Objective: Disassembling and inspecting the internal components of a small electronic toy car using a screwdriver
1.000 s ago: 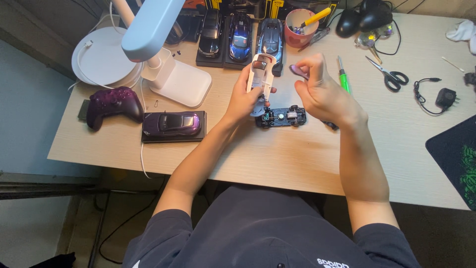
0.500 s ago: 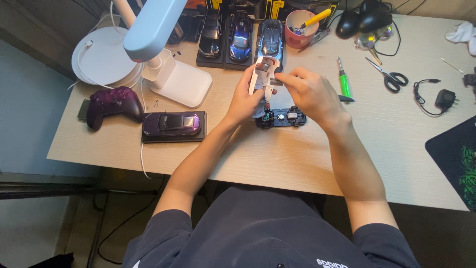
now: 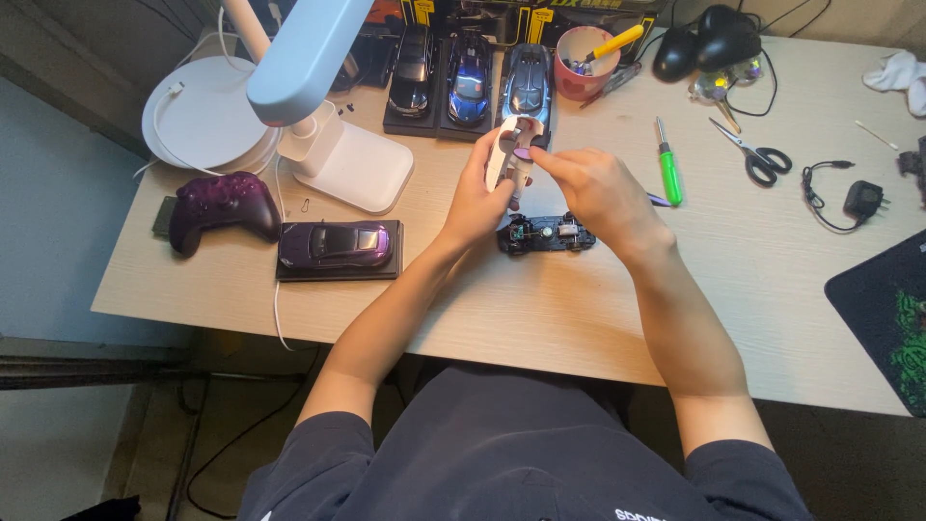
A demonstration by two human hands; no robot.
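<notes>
**Both hands on a white car shell above the counter**

Left to right: a purple game controller and purple model car lie on the counter. The left hand grips the white car shell, raised; the right hand pinches a small purple piece at it. A bare chassis lies just below.

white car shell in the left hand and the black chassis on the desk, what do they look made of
White car shell, held by the left hand: probably moulded plastic, smooth with a slight sheen and thin cut-out edges. Black chassis: likely matt black plastic, with small metallic and circuit-like parts showing on top; too small to be sure.
</notes>
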